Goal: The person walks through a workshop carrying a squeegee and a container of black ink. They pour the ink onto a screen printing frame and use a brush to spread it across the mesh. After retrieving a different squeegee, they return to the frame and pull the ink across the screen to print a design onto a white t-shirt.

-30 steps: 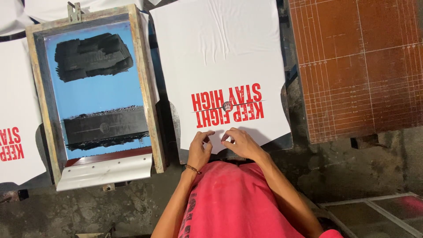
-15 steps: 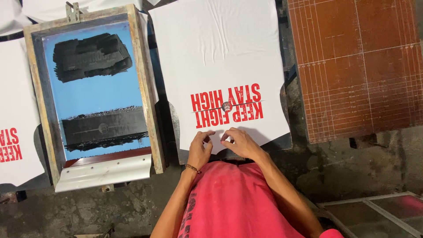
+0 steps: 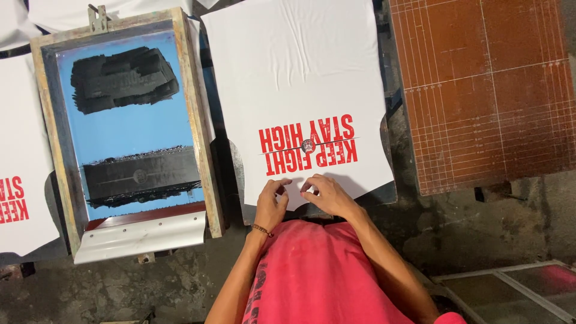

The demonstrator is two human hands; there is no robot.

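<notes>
Resting on the near edge of a white T-shirt (image 3: 300, 78), both hands are seen with curled fingers pressed down on the cloth, though whether a fold is actually pinched between them cannot be told. The left hand (image 3: 271, 205) (a thin dark bracelet is worn at its wrist) is placed just beside the right hand (image 3: 327, 195), the two nearly touching at the fingertips. The shirt is spread flat over a dark printing board (image 3: 384, 191), of which only the near right corner and a strip along the near edge are left uncovered. A red printed design (image 3: 308, 146), with a small round emblem at its middle, is carried near the shirt's near edge, just beyond the fingers. To the left of the board, a wooden-framed printing screen (image 3: 123, 123) with blue mesh and two dark ink patches is laid flat, a pale metal strip (image 3: 141, 236) being fixed along its near edge. At the far left edge of the view another white shirt (image 3: 21, 180) with red print is partly seen. To the right, a brown gridded board (image 3: 486, 90) is set well apart from the hands. A pink garment is worn by the person.
</notes>
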